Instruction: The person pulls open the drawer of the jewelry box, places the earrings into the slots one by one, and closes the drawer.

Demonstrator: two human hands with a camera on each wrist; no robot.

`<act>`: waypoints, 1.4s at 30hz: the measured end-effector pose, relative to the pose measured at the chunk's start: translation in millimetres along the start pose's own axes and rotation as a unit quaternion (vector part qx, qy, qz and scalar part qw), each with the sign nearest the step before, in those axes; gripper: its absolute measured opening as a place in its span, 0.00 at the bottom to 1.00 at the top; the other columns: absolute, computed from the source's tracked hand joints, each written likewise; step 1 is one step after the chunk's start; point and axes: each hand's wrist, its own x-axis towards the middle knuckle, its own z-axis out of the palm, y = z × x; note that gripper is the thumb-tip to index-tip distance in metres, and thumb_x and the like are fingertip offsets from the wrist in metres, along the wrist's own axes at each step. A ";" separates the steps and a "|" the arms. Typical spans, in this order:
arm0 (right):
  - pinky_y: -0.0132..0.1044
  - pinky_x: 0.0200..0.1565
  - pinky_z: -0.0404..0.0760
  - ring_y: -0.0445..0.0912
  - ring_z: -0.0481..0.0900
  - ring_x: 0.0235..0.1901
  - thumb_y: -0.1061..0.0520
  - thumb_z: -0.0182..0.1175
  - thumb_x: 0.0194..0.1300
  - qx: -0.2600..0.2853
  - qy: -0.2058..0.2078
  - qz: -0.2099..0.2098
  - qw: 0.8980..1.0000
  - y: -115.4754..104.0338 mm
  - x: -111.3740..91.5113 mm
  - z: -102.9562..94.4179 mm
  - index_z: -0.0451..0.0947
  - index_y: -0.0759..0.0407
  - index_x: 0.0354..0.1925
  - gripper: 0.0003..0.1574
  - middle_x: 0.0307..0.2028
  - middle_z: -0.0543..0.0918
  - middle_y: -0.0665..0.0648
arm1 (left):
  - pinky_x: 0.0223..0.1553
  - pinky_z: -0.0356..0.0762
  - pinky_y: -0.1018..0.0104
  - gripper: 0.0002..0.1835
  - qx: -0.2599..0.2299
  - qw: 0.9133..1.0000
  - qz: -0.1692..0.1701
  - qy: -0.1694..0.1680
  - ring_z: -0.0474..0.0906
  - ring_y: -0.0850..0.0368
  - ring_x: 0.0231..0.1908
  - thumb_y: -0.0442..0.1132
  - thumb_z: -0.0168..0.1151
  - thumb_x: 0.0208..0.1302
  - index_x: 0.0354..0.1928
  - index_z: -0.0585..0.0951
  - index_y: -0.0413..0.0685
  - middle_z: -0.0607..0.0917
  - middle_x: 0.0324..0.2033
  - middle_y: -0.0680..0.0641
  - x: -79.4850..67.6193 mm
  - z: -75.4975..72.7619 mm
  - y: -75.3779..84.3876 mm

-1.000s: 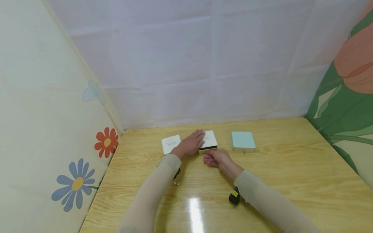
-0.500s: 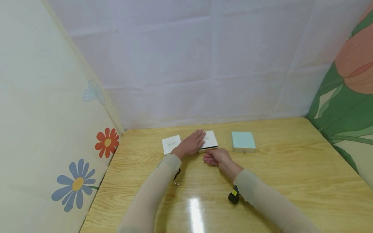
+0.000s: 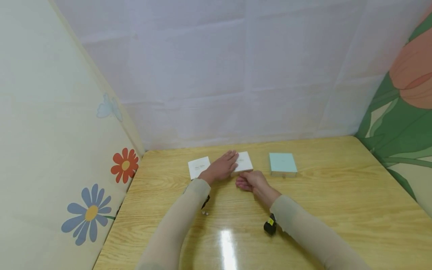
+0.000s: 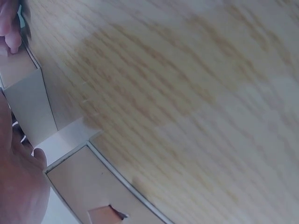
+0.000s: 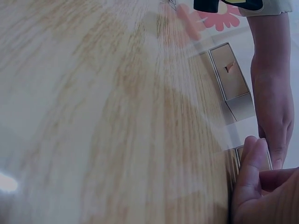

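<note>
White drawer-box: lettering half-covered
Left hand: fingers straight, resting atop
Right hand: touches front, can't tell grip

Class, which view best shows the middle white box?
Head view: the middle white box shows most of its top, the left hand covering some. Left wrist crops it; right wrist shows part, behind the right hand.
</note>
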 end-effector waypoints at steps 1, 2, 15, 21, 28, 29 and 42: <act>0.31 0.27 0.87 0.42 0.87 0.21 0.62 0.55 0.73 0.000 0.000 0.001 1.000 -0.2 0.1 0.0 0.77 0.74 0.54 0.17 0.22 0.87 0.55 | 0.81 0.40 0.60 0.31 -0.001 1.000 0.000 0.000 0.41 0.48 0.80 0.51 0.27 0.83 0.80 0.47 0.46 0.47 0.80 0.43 0.0 0.0 0.0; 0.31 0.27 0.87 0.42 0.87 0.21 0.62 0.55 0.73 0.000 -0.001 0.001 1.000 -0.3 0.4 -0.1 0.77 0.74 0.54 0.18 0.22 0.87 0.55 | 0.81 0.40 0.60 0.31 -0.002 1.000 0.000 0.000 0.41 0.48 0.80 0.51 0.27 0.83 0.80 0.47 0.46 0.47 0.80 0.43 0.1 0.3 -0.1; 0.31 0.28 0.87 0.42 0.87 0.22 0.63 0.55 0.73 -0.002 0.004 0.002 1.000 0.0 3.6 -0.4 0.76 0.74 0.55 0.18 0.23 0.88 0.56 | 0.81 0.41 0.60 0.31 0.000 1.000 0.003 -0.005 0.41 0.49 0.80 0.51 0.27 0.83 0.80 0.47 0.46 0.47 0.80 0.43 1.7 1.5 -0.8; 0.30 0.28 0.87 0.41 0.87 0.22 0.62 0.54 0.74 -0.003 0.001 0.006 1.000 -1.0 1.7 -1.1 0.78 0.73 0.53 0.17 0.24 0.88 0.56 | 0.81 0.41 0.60 0.31 -0.001 1.000 0.006 -0.002 0.41 0.48 0.80 0.50 0.28 0.83 0.80 0.47 0.45 0.48 0.80 0.42 2.6 3.1 -1.5; 0.30 0.28 0.87 0.41 0.87 0.22 0.62 0.54 0.74 0.000 -0.005 0.009 1.000 -1.0 0.3 -1.8 0.79 0.73 0.51 0.16 0.23 0.88 0.56 | 0.81 0.41 0.59 0.30 -0.006 1.000 0.011 0.000 0.42 0.46 0.80 0.49 0.28 0.83 0.80 0.47 0.44 0.48 0.80 0.41 1.9 3.2 -0.7; 0.29 0.28 0.87 0.41 0.87 0.22 0.62 0.54 0.74 -0.002 -0.005 0.008 1.000 -0.8 0.3 -1.6 0.79 0.73 0.52 0.16 0.23 0.88 0.55 | 0.81 0.40 0.59 0.30 -0.006 1.000 0.010 -0.001 0.42 0.46 0.80 0.49 0.28 0.83 0.80 0.47 0.44 0.48 0.80 0.41 1.9 2.8 -0.7; 0.31 0.26 0.87 0.42 0.87 0.21 0.60 0.56 0.73 -0.005 -0.003 0.005 1.000 -1.1 2.4 -0.1 0.78 0.72 0.53 0.18 0.22 0.87 0.55 | 0.80 0.41 0.59 0.31 -0.036 0.999 -0.016 0.006 0.41 0.50 0.80 0.51 0.31 0.82 0.80 0.49 0.47 0.49 0.80 0.45 0.7 -3.2 0.7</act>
